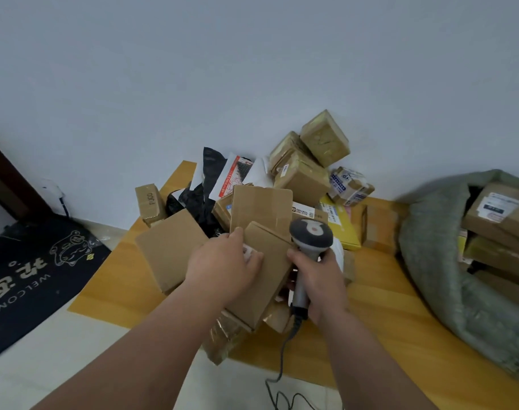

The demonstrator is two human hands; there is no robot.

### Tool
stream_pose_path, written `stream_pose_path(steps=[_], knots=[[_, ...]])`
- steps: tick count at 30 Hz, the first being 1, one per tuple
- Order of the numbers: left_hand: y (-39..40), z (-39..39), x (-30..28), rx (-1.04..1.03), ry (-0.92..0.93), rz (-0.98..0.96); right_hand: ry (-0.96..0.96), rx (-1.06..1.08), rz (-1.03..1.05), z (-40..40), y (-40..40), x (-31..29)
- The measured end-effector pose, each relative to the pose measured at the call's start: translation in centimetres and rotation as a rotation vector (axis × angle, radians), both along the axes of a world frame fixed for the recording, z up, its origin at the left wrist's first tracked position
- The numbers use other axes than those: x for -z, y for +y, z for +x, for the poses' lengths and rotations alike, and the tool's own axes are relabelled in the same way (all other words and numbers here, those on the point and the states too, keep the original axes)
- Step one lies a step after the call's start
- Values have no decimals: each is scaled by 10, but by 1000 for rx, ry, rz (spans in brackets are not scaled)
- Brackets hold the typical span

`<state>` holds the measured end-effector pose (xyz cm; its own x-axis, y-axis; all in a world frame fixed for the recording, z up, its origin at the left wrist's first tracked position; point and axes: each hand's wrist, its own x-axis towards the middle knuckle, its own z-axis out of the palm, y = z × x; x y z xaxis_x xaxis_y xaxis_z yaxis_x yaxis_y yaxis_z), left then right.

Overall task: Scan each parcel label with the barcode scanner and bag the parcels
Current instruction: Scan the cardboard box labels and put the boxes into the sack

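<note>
Partway through: several boxes already in the sack (435,261) at right, big pile (281,187) left, left hand (225,267) gripping a near box (267,261), right hand (320,279) clenching the scanner (310,235).

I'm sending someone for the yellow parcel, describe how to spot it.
Start at the parcel pile against the wall, then look toward the grey-green sack. The yellow parcel lies flat just behind the scanner; it is the only bright yellow piece among brown cartons.

Home entryway used as parcel sorting spot: welcome doormat (30,270) by door frame, cardboard parcels (299,173) heaped against bare wall (252,69), woven sack (447,261).
</note>
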<state>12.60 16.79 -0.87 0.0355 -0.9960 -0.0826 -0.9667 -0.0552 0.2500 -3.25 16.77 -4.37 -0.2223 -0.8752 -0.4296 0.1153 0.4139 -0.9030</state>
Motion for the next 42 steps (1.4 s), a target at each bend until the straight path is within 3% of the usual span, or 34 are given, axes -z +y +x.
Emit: stream_pose_path(steps=[4, 10, 16, 23, 28, 33, 42], knots=[[1, -10, -12, 63, 96, -38, 10, 105, -124, -18, -1, -14], [-1, -25, -11, 107, 541, 315, -27, 248, -180, -45, 9, -22], [-5, -36, -12, 51, 817, 384, 17, 315, -183, -61, 23, -22], [-14, -44, -6, 20, 689, 127, 86, 310, -172, -79, 41, -29], [-18, -55, -3, -5, 754, 158, 138, 12, -144, -82, 52, -38], [-27, -67, -16, 74, 667, 158, 351, -289, -171, -92, 58, -47], [-40, -98, -26, 82, 750, 120, 377, -387, -236, -124, 58, -57]])
